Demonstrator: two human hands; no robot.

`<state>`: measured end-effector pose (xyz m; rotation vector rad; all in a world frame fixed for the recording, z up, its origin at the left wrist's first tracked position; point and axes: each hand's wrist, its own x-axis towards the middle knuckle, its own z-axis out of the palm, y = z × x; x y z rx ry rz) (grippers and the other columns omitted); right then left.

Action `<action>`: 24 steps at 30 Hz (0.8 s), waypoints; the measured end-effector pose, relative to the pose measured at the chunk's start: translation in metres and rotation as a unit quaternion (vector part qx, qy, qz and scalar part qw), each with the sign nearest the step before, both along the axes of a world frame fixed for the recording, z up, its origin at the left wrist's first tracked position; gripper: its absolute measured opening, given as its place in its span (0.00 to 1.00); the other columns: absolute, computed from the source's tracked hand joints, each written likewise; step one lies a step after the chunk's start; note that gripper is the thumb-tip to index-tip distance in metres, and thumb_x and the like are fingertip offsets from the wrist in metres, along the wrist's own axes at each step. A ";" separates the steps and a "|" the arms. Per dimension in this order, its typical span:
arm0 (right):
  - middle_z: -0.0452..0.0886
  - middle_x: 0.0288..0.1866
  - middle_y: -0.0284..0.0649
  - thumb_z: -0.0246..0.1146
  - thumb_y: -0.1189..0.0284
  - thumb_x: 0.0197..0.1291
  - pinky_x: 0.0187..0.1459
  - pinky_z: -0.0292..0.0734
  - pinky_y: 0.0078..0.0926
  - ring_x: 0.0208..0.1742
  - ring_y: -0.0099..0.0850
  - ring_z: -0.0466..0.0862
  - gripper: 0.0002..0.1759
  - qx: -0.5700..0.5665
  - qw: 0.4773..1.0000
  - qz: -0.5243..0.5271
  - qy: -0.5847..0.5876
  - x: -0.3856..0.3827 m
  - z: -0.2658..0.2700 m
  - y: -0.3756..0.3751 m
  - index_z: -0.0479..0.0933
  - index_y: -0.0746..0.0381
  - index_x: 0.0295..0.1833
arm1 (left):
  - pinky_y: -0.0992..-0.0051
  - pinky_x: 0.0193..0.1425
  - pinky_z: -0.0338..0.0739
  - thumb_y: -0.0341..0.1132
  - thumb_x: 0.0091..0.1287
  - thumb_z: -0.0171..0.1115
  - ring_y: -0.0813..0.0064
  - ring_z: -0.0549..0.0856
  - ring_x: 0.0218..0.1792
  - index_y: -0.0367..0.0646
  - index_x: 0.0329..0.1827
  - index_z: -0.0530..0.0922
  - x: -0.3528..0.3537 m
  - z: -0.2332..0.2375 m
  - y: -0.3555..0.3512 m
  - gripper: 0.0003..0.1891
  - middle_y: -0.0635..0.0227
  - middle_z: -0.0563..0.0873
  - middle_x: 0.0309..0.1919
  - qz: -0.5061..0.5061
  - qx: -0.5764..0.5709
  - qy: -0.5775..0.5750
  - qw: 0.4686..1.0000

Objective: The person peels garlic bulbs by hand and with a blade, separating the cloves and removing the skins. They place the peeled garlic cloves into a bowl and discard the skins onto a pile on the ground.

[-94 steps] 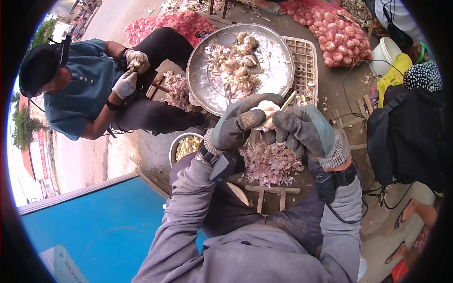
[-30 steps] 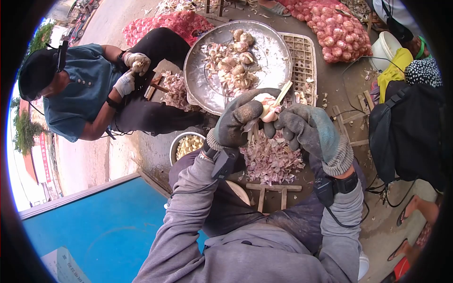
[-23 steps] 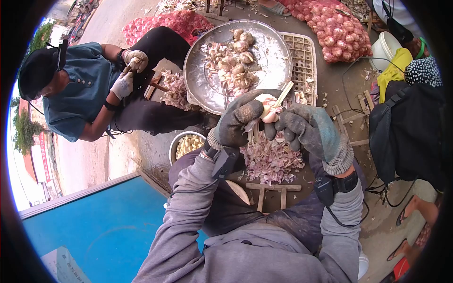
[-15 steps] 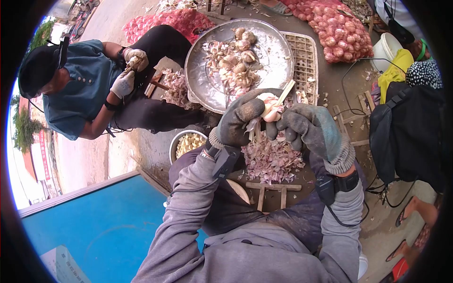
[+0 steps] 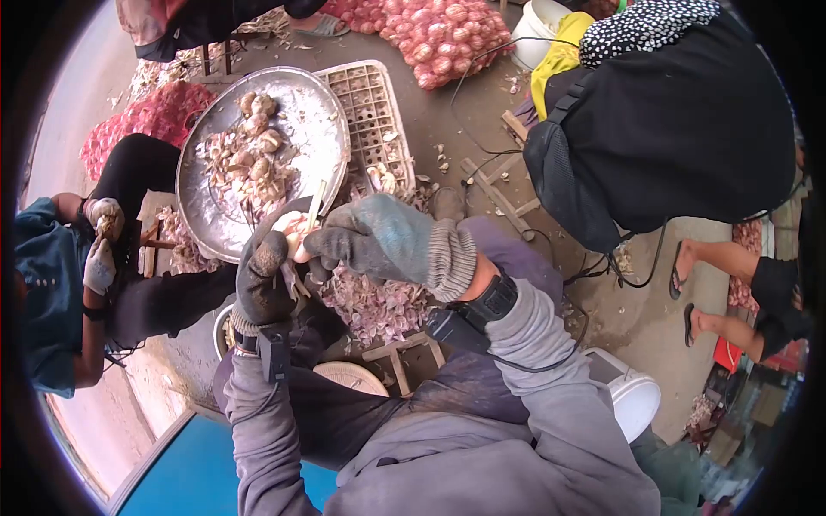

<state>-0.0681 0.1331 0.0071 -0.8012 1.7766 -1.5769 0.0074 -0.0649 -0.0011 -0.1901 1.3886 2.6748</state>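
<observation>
Both my hands wear dark, dirty work gloves and meet around one garlic bulb (image 5: 295, 225) with a pale stem sticking up. My left hand (image 5: 265, 273) is wrapped round the bulb from the left. The fingers of my right hand (image 5: 353, 239) are closed against the bulb's right side, pinching at it. Loose skin hangs below the bulb. Just beyond my hands lies a round metal tray (image 5: 305, 99) holding garlic bulbs (image 5: 268, 140) and loose skins. A heap of pinkish garlic skins (image 5: 379, 305) is on the ground beneath my hands.
A co-worker (image 5: 52, 284) in gloves sits at the left. A plastic crate (image 5: 366, 103) adjoins the tray. Net bags of garlic (image 5: 443, 39) stand behind. A person in black (image 5: 671, 129) is at the right, near a wooden frame (image 5: 499, 193) and cables. A white bucket (image 5: 632, 400) stands beside me.
The view has swung right, so the tray, co-worker and my hands appear farther left. Both hands remain at the garlic bulb. More of the person in black and a white bucket now show.
</observation>
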 end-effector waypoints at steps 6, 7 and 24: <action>0.85 0.29 0.31 0.67 0.66 0.71 0.21 0.70 0.14 0.23 0.15 0.77 0.11 0.034 0.980 -0.025 -0.192 0.004 0.018 0.004 0.88 0.63 0.46 | 0.62 0.67 0.80 0.47 0.81 0.54 0.61 0.84 0.62 0.32 0.75 0.67 0.000 -0.015 -0.019 0.30 0.52 0.81 0.64 -0.123 0.030 0.053 0.991; 0.84 0.26 0.32 0.70 0.63 0.69 0.18 0.69 0.15 0.20 0.18 0.79 0.13 0.011 0.980 -0.032 -0.195 0.004 0.023 0.006 0.88 0.64 0.44 | 0.58 0.68 0.81 0.47 0.83 0.50 0.58 0.84 0.62 0.33 0.75 0.67 0.002 -0.028 -0.022 0.28 0.49 0.80 0.66 -0.111 0.069 0.052 0.990; 0.86 0.30 0.50 0.64 0.54 0.68 0.39 0.81 0.49 0.35 0.51 0.87 0.19 0.234 0.932 0.070 0.268 0.039 0.005 -0.033 0.86 0.59 0.38 | 0.74 0.55 0.80 0.39 0.77 0.56 0.72 0.87 0.46 0.30 0.68 0.76 -0.015 0.004 -0.003 0.24 0.60 0.88 0.47 0.039 -0.062 -0.029 0.997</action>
